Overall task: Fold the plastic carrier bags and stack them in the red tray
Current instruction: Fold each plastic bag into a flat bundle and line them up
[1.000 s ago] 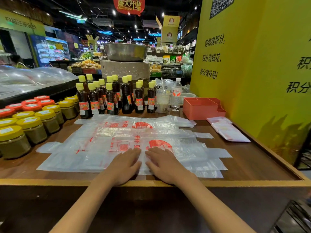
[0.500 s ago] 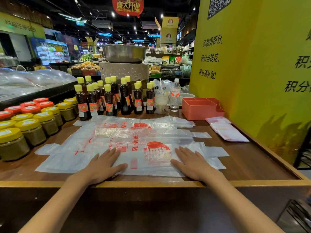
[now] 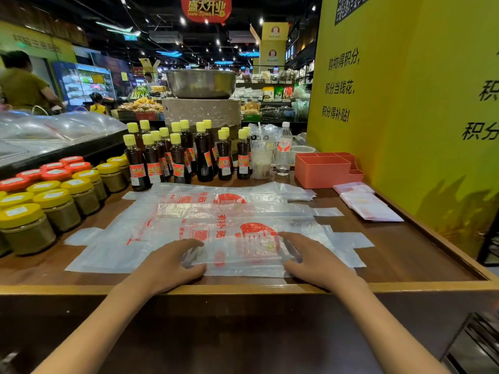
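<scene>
Two bare hands down on the nearest plastic bag (image 3: 216,238), at 6 o'clock on the wooden table (image 3: 421,260). Left hand (image 3: 172,261) with fingers bent, nipping the bag's near edge; right hand (image 3: 313,259) the same, at the bag's right part. Hands well apart, palms down, arms reaching in from the bottom. Hard to tell how tight the hold is.

Three see-through bags with red print spread flat, one behind the next, toward 12 o'clock. One small pile of folded bags (image 3: 367,205) at 2 o'clock. One red tray (image 3: 324,170) just behind that pile, at 1 o'clock.

About a dozen dark bottles with yellow caps (image 3: 178,155) at 12 o'clock. Jars with yellow lids (image 3: 58,209) and red lids (image 3: 54,168) at 9 to 10 o'clock; exact count unclear
</scene>
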Motion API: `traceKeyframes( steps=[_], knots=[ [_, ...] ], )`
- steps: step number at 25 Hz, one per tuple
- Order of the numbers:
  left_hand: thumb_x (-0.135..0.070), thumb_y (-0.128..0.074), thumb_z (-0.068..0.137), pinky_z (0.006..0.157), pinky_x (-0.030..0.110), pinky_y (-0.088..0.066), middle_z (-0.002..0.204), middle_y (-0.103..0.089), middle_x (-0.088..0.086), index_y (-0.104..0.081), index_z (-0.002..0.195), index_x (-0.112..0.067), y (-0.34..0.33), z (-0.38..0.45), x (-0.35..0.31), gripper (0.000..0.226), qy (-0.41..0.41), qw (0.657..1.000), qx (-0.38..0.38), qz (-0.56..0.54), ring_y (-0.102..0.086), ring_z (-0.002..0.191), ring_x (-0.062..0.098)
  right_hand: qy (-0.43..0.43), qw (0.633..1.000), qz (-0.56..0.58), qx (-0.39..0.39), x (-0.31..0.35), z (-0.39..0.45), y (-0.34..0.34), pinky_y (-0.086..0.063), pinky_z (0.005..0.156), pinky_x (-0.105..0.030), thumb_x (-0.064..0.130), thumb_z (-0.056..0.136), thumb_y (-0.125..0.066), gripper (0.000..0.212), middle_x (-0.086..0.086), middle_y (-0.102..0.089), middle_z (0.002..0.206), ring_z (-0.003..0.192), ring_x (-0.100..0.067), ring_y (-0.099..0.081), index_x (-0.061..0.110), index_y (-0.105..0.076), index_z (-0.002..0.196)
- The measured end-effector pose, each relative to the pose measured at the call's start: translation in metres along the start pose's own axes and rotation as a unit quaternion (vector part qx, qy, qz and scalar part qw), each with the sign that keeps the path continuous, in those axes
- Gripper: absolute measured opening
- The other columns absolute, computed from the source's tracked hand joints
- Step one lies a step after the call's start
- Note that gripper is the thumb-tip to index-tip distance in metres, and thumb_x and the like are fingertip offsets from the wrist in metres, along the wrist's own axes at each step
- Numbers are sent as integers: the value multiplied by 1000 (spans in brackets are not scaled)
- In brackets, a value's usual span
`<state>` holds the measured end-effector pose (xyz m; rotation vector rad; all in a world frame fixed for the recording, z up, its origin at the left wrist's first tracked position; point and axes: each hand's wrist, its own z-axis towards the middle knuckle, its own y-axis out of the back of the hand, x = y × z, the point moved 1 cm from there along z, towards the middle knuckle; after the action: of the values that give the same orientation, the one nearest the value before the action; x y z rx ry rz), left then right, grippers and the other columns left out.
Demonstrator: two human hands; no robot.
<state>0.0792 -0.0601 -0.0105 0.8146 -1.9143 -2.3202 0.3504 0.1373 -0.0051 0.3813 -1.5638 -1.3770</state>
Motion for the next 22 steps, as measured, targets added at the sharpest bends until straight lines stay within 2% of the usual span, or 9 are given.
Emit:
traceKeyframes(
  steps=[3, 5, 8, 11, 13, 15, 17, 19, 22],
  knots=[
    [-46, -63, 91, 108, 35, -41, 145, -52, -10, -50, 138, -38, 0, 0, -3, 49, -14, 1000, -17, 1, -49, 131, 14, 5, 1000, 2, -23, -1, 0, -1, -45, 105, -34, 26, 91, -55, 63, 13, -47, 149, 133, -11, -48, 42, -35, 149],
    [-36, -59, 96, 104, 31, -43, 137, -60, -9, -58, 130, -32, 0, -3, -6, 35, -22, 998, -50, 26, -53, 125, 13, 15, 997, -30, -62, 0, 1, -2, -47, 101, -32, 24, 97, -51, 49, 10, -57, 140, 126, -12, -54, 35, -46, 144],
    [-33, -59, 97, 90, 28, -47, 119, -69, -6, -67, 120, -22, 3, -10, -10, 27, -35, 990, -130, 45, -61, 111, 15, 41, 982, -91, -160, 1, 0, -1, -49, 91, -30, 25, 99, -51, 33, 9, -67, 126, 114, -14, -62, 28, -59, 132],
    [-38, -54, 93, 74, 30, -48, 98, -74, -3, -72, 108, -18, 5, -18, -9, 31, -93, 966, -231, 64, -66, 89, 19, 130, 952, -97, -258, 0, -3, 1, -53, 81, -30, 14, 89, -66, 30, 7, -72, 110, 98, -16, -68, 22, -68, 118],
    [-39, -49, 90, 75, 33, -49, 92, -74, -1, -73, 102, -16, 4, -22, -4, 35, -142, 940, -301, 73, -67, 84, 19, 201, 916, -99, -331, 0, -6, 0, -54, 77, -30, 5, 81, -72, 32, 3, -73, 103, 92, -16, -68, 16, -70, 111],
    [-32, -53, 91, 85, 39, -48, 102, -74, 3, -71, 108, -13, 4, -22, -3, 31, -161, 916, -358, 89, -68, 96, 23, 231, 894, -103, -370, 4, -6, 1, -54, 77, -30, 2, 79, -74, 33, 0, -72, 104, 92, -16, -66, 12, -70, 110],
    [-18, -67, 90, 92, 45, -47, 114, -71, 8, -69, 116, -10, 4, -18, -3, 27, -145, 904, -388, 103, -65, 108, 28, 227, 894, -108, -371, 4, 1, 4, -53, 81, -33, 3, 80, -75, 34, -4, -70, 111, 100, -20, -65, 11, -68, 112],
    [-6, -79, 80, 96, 49, -48, 126, -66, 11, -67, 119, -11, 3, -13, -3, 41, -119, 921, -353, 112, -61, 118, 32, 189, 909, -141, -343, 2, 14, 4, -52, 89, -40, 6, 82, -75, 30, -7, -66, 120, 110, -26, -62, 13, -68, 110],
    [-5, -75, 83, 110, 50, -39, 149, -49, 7, -65, 128, -21, 1, -1, 6, 49, -84, 957, -255, 109, -42, 141, 29, 81, 938, -143, -304, 6, 35, -2, -39, 108, -49, 18, 86, -75, 19, -10, -59, 138, 128, -31, -53, 18, -72, 105]
  ],
)
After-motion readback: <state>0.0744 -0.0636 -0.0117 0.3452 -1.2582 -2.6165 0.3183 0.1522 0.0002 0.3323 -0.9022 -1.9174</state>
